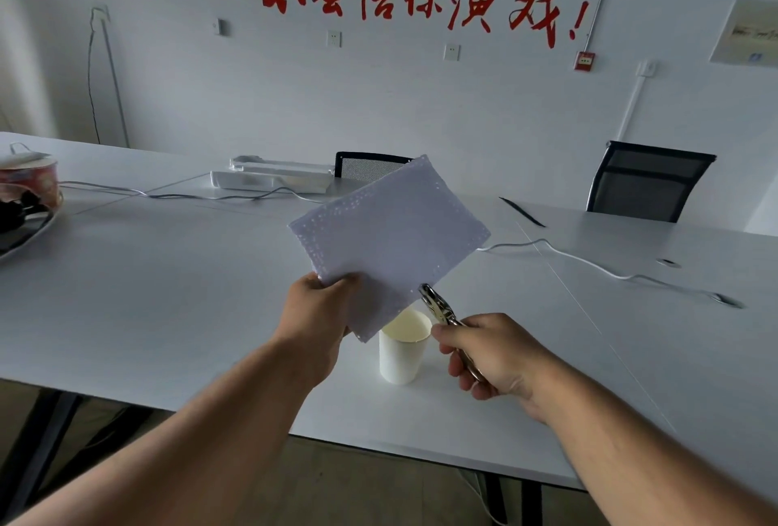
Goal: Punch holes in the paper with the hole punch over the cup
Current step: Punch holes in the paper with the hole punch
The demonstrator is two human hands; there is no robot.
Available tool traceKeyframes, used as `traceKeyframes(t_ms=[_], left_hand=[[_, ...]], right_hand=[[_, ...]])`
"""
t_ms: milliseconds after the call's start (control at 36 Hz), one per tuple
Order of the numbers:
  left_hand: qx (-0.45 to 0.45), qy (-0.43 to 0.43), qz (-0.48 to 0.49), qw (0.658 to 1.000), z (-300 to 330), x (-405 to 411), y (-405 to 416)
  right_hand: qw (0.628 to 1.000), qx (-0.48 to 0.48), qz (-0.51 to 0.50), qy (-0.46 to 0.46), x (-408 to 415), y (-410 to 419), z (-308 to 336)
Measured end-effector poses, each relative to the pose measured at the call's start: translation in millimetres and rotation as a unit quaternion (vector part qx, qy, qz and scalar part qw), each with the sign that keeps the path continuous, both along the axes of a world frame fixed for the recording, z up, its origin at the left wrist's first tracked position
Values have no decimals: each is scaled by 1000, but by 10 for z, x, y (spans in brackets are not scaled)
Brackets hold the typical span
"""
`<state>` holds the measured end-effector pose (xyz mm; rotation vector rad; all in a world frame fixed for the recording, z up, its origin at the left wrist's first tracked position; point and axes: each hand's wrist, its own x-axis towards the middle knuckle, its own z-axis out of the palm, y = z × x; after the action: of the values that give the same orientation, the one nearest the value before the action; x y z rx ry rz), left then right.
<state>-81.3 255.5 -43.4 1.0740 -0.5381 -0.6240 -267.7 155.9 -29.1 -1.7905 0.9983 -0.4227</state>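
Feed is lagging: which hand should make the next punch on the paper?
Right hand: it holds the hole punch at the paper's lower edge above the cup. The left hand only grips the paper.

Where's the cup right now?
In the head view the cup stands upright on the white table near its front edge, between the two hands, right below the paper and the punch.

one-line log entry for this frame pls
left hand: holds paper | right hand: hole punch at paper edge | cup: upright below
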Motion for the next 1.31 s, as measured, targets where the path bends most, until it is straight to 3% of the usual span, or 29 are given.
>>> traceKeyframes(t_ms=[889, 1306], left_hand=[[-2, 1, -1, 1000, -9, -57, -13], [3, 9, 25, 1000, -87, -18, -78]], right_hand=[[999, -44, 8, 26, 88, 13, -53], [1000, 6, 1, -5, -40, -24, -83]])
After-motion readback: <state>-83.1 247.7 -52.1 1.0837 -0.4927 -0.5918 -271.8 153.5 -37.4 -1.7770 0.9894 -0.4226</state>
